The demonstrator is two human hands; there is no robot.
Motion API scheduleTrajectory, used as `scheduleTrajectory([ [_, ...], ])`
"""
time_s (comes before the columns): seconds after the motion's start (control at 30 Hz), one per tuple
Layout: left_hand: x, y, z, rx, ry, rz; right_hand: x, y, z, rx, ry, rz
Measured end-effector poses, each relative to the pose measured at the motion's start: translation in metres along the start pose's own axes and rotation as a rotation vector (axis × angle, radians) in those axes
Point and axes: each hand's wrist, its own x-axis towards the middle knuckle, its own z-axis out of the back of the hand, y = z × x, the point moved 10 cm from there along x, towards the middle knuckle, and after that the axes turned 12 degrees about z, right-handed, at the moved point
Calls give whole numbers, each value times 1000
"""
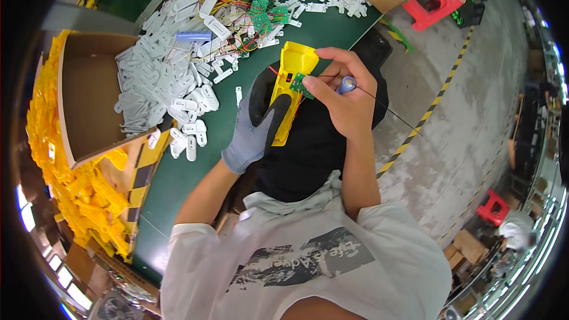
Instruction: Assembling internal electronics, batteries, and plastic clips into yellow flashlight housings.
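My left hand (252, 127), in a grey glove with black palm and fingers, is closed round a long yellow plastic housing (299, 59), whose wide end points away from me. My bare right hand (349, 109) pinches a small green circuit board (298, 83) at the housing's open side. A blue cylindrical battery cell (345, 85) also sits among the right fingers. From it a thin dark wire (388, 108) trails off to the right. A short red wire (272, 69) sticks out beside the left thumb and housing. How the board sits against the housing is partly hidden by my fingers.
On the green table (204, 184) lie heaped white plastic parts (160, 86), wired circuit boards (261, 18) and blue cells (194, 36). A tipped cardboard box (89, 89) and piled yellow housings (89, 195) are left. Red stools (435, 0) stand on the floor to the right.
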Motion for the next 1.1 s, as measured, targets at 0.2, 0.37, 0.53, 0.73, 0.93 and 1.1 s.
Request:
scheduleTrajectory([
  [0.2, -4, -3, -2, 114, 15, -65, -2, 1, -4, 133, -54, 44],
  [0.37, -7, -18, -4, 261, -43, -213, -3, -1, -7, 75, -42, 70],
  [0.53, -8, -21, -2, 257, -48, -222, -4, 2, -10, 36, -76, 115],
  [0.73, -8, -18, 0, 254, -52, -204, -5, 9, -7, -18, -94, 203],
  [0.93, -5, -4, 3, 140, -47, -160, -5, 12, -9, -55, -59, 182],
  [1.1, -4, -1, 8, 126, -80, -108, -5, 8, -13, -45, -60, 159],
])
